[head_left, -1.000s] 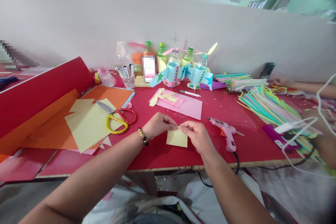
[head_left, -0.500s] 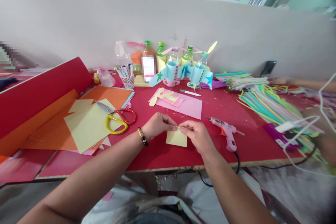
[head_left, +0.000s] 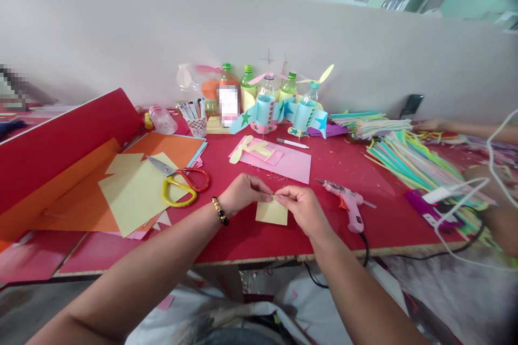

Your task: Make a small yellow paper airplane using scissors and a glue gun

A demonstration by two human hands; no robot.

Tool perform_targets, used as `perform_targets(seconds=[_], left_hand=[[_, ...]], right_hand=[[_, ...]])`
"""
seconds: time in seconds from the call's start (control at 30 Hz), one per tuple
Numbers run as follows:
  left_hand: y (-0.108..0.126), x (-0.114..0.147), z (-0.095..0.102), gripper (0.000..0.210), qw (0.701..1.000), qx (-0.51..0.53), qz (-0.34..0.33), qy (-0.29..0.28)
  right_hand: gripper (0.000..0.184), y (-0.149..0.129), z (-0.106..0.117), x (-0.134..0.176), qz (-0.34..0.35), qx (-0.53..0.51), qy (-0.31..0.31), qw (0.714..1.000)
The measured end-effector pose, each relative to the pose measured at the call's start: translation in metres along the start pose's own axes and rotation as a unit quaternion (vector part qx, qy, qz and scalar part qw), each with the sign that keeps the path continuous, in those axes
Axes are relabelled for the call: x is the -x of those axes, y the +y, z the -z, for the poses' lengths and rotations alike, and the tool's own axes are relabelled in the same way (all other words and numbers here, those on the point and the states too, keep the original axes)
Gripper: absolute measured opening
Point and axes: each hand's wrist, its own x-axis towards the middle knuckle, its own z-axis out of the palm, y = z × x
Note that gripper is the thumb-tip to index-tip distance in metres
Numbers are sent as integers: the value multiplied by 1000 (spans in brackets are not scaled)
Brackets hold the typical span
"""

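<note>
Working remotely, I have the left hand (head_left: 246, 192) and right hand (head_left: 304, 208) pinched closed on the far edge of the paper (head_left: 272, 214) between them (light and easily creased, I'd judge), best held along that edge.

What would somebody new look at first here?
Probably the two blue-wrapped bottles with propellers at the back of the red table. Then the scissors with red and yellow handles on the left, and, front and centre, the left hand and right hand pinching a yellow sheet.
</note>
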Motion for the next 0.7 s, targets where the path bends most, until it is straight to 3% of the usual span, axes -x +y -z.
perform_targets(seconds=[0.47, 0.7], left_hand=[[3, 2, -1, 28, 1000, -23, -13, 5], [6, 2, 4, 25, 990, -133, -47, 5]], right_hand=[[15, 4, -1, -1, -14, -39, 21, 999], [16, 4, -1, -1, -15, -46, 22, 999]])
